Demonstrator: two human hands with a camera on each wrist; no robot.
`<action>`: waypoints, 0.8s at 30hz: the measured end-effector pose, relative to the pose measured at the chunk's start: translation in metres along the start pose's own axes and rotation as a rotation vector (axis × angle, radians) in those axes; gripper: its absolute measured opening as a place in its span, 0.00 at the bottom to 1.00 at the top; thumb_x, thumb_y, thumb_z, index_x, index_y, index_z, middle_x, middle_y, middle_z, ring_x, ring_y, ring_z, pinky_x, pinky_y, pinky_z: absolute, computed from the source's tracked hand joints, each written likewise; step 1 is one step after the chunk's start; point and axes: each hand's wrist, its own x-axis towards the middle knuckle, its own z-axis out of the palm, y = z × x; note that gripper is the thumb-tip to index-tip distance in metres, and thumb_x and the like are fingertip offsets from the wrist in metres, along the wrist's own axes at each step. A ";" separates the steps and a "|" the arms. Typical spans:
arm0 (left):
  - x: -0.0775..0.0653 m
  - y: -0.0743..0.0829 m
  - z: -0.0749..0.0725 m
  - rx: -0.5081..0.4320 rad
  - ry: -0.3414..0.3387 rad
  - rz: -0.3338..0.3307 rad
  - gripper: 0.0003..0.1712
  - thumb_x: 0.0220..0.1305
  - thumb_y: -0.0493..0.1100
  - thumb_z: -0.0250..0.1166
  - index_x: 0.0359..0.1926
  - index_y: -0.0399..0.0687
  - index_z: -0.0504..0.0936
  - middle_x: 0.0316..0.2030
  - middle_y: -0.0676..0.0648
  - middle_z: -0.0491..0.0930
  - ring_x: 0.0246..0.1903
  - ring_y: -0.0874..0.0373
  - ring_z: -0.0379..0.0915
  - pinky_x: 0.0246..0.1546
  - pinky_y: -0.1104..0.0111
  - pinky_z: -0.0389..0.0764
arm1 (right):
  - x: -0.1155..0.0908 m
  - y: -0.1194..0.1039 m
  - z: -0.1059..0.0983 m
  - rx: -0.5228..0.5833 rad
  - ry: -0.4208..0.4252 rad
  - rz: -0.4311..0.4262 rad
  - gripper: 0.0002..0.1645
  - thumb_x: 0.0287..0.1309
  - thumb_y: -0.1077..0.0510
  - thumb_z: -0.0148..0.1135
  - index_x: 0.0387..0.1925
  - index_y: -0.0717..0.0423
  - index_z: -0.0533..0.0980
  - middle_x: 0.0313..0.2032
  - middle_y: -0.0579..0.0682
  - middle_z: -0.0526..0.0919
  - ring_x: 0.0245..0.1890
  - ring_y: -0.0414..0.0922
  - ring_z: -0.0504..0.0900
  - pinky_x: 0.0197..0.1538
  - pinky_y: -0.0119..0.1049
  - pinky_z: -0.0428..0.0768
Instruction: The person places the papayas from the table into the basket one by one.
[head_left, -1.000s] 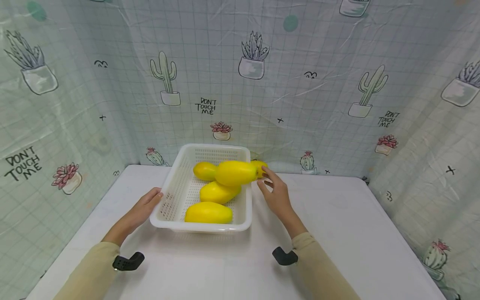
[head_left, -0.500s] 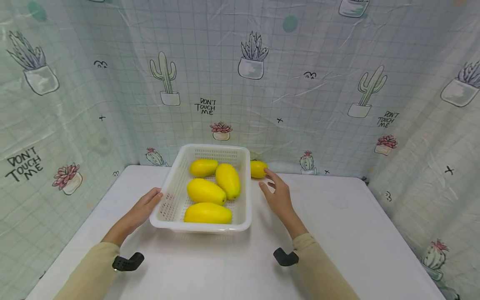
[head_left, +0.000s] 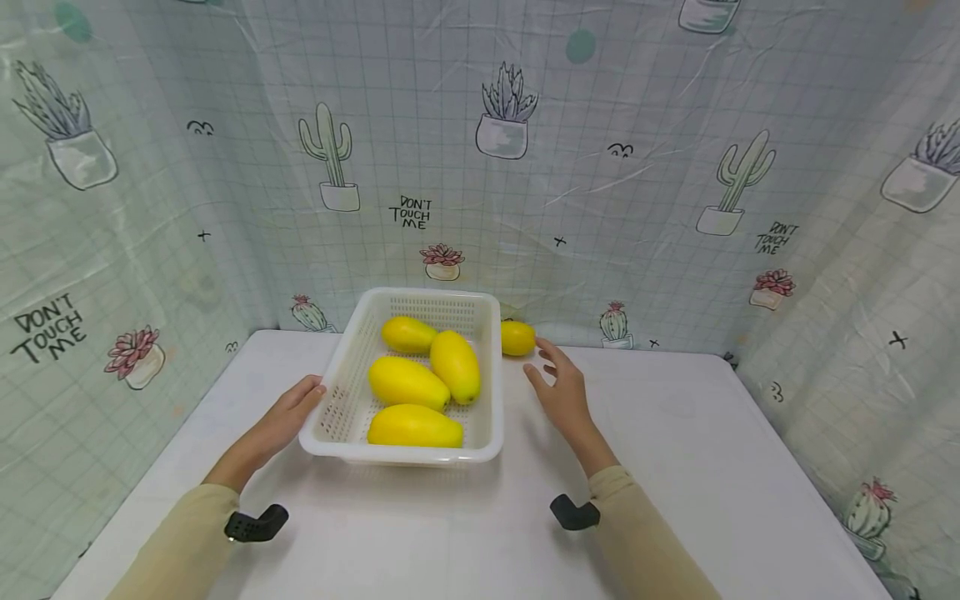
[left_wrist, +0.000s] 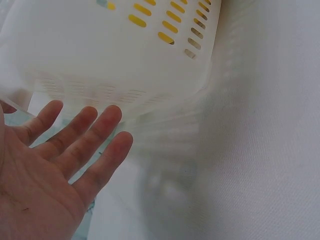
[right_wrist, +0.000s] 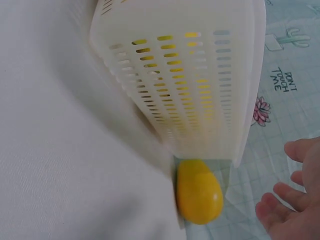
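Note:
A white perforated plastic basket [head_left: 489, 454] stands on the table, with several yellow papaya-like fruits [head_left: 416, 427] lying loose inside. My left hand [head_left: 291, 410] holds the basket's left rim. In the left wrist view, that hand's thumb tip is at the rim and its fingers [left_wrist: 100, 127] stretch along the outside, close to the wall. My right hand [head_left: 561, 390] holds nothing, its fingers loosely bent and spread. Another yellow fruit [head_left: 517, 338] sits outside the basket, beyond its right side and partly hidden by it. The right wrist view shows a gap between this fruit [right_wrist: 199, 192] and the right hand [right_wrist: 295, 200].
The white table [head_left: 645, 467] extends to both sides and in front of the basket. A cactus-print curtain [head_left: 555, 200] closes in the back and the sides. Each wrist carries a black camera strap [head_left: 257, 523].
One yellow fruit, earlier over the right rim near my right hand, now lies in the basket. The fruits inside have shifted and settled. My right hand has drawn slightly rightward; the left stays put.

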 end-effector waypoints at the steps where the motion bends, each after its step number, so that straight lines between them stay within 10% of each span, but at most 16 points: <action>1: 0.000 0.000 0.000 -0.001 0.000 0.002 0.29 0.77 0.58 0.37 0.65 0.42 0.60 0.54 0.36 0.77 0.45 0.56 0.77 0.47 0.61 0.75 | 0.000 0.001 0.000 -0.005 0.001 -0.001 0.29 0.64 0.56 0.61 0.65 0.56 0.67 0.63 0.55 0.73 0.62 0.53 0.74 0.61 0.45 0.75; 24: 0.001 -0.005 0.001 0.001 0.003 0.026 0.28 0.77 0.57 0.37 0.64 0.42 0.61 0.54 0.36 0.77 0.46 0.56 0.76 0.47 0.63 0.74 | 0.010 0.025 0.000 -0.029 -0.016 0.055 0.32 0.63 0.56 0.62 0.66 0.57 0.66 0.65 0.57 0.71 0.62 0.55 0.73 0.62 0.48 0.73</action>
